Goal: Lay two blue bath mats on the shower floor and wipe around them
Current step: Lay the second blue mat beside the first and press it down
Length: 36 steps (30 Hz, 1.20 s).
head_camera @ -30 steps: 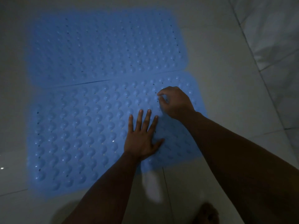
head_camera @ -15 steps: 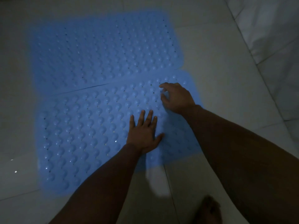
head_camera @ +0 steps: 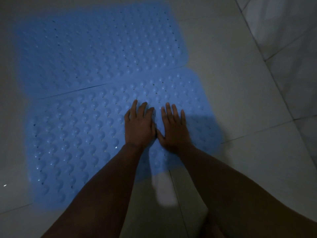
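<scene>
Head view, dim light. Two blue bath mats lie flat on the pale tiled floor [head_camera: 231, 69]. Far mat [head_camera: 96, 48] sits further left; near mat [head_camera: 73, 138] is offset right, the two long edges meeting along a thin seam, touching or slightly overlapping, cannot tell which. Both are covered in raised bumps and small holes. Left hand [head_camera: 139, 125] lies palm-down on right half of near mat, fingers straight and close together. Right hand [head_camera: 174, 127] lies flat just beside it, fingers straight, slightly spread, thumbs nearly touching. Neither holds anything. Tiled wall [head_camera: 288, 31] rises at far right.
</scene>
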Available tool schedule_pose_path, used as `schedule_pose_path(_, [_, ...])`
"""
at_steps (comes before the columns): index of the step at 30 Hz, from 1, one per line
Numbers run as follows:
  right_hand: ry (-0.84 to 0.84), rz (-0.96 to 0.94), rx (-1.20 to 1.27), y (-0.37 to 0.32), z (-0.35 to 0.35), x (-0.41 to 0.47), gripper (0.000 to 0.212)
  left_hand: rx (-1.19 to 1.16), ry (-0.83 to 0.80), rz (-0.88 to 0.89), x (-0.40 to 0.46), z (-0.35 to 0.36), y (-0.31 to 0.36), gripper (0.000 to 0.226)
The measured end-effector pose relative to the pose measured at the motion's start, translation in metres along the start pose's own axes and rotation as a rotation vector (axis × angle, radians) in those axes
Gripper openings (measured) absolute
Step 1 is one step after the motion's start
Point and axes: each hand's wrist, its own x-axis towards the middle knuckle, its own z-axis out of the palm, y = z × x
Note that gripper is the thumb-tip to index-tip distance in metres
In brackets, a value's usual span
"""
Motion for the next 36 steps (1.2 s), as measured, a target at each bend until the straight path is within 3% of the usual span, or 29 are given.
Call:
schedule_pose_path(6, [0.041,-0.018,0.03,0.002,0.003,0.002,0.09,-0.013,0.076,0.007,0.009,0.005,-0.009,0.051])
schedule_pose_path(10, [-0.206,-0.036,0.197,0.007,-0.018,0.012,0.104,-0.018,0.131,-0.015,0.015,0.004,-0.021,0.049])
schedule_pose_path(13, [-0.403,0.035,0.496,0.028,-0.07,0.037,0.085,-0.034,0.114,-0.071,0.019,0.001,-0.022,0.049])
schedule_pose_path(15, [-0.31,0.086,0.606,0.048,-0.106,0.051,0.069,-0.043,0.094,-0.101,0.022,0.0,-0.01,0.049])
schedule_pose_path(19, [-0.098,0.142,0.555,0.086,-0.144,0.06,0.052,-0.059,0.079,-0.068,0.03,0.003,0.038,0.049])
schedule_pose_path(24, [-0.031,0.139,0.49,0.124,-0.137,0.061,0.048,-0.076,-0.115,0.057,0.023,0.033,0.106,0.063])
schedule_pose_path(27, [0.062,0.154,0.502,0.138,-0.123,0.058,0.048,0.025,-0.225,0.188,0.009,0.061,0.12,0.088])
schedule_pose_path(33, [0.224,0.098,0.465,0.157,-0.082,0.058,0.058,0.08,-0.116,0.277,0.003,0.069,0.118,0.099])
schedule_pose_path(36, [0.318,0.099,0.436,0.159,-0.074,0.055,0.054,0.071,-0.153,0.274,0.007,0.069,0.122,0.101])
